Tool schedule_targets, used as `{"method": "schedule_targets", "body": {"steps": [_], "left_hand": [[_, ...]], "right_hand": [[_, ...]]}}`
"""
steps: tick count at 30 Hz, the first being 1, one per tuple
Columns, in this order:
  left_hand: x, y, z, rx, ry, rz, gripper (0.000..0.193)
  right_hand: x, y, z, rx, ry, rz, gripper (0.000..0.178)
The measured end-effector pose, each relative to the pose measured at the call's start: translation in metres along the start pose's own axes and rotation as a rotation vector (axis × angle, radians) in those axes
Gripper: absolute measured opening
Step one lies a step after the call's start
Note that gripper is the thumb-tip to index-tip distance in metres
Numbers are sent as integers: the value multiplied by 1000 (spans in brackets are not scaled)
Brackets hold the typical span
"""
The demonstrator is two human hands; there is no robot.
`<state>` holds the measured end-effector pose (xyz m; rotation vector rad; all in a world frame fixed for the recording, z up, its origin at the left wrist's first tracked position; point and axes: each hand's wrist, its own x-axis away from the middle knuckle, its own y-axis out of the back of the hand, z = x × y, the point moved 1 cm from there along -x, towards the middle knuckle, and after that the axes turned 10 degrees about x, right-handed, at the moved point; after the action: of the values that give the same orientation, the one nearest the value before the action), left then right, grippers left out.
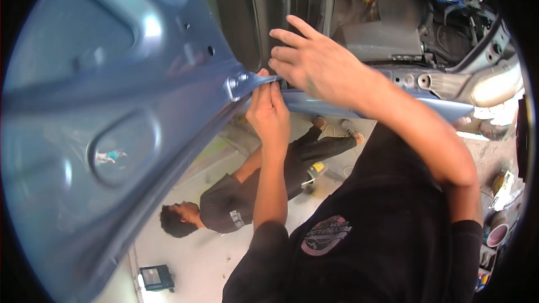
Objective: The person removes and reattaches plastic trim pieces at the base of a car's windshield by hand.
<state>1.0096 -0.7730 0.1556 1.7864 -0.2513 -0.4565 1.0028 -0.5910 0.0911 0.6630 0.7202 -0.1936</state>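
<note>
Hinge arm (254,80), slim, blue: pointing right from the blue panel (185,87), long axis running left-right. We are pinching it, left hand (270,115) nearly closed; right hand (317,67) is spreading its fingers, hold unclear.

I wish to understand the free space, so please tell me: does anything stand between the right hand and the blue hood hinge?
Nothing visible stands between the right hand and the blue hinge; only the left hand crowds it, its fingertips covering part. One view cannot settle depth.
</note>
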Motion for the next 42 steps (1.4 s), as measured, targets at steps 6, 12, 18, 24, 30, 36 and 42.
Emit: {"method": "schedule_targets", "body": {"steps": [6,12,18,24,30,36,42], "left_hand": [[9,-4,0,-27,-95,-41,24],[34,-25,1,50,-52,-81,22],[32,-9,12,26,-29,-1,26],[48,-3,25,69,-176,-131,36],[65,-12,15,112,-18,-153,40],[63,-27,8,174,36,-262,40],[61,-18,22,165,-8,-265,38]], "right_hand": [[-31,-31,-30,-119,180,522,34],[-12,-44,-27,-20,290,456,25],[-23,-33,-18,96,327,493,35],[-44,-9,-9,-78,206,668,49],[-48,-10,6,-50,235,727,47],[-38,-8,-7,-69,301,610,44],[-41,-21,-9,-113,230,618,26]]}}
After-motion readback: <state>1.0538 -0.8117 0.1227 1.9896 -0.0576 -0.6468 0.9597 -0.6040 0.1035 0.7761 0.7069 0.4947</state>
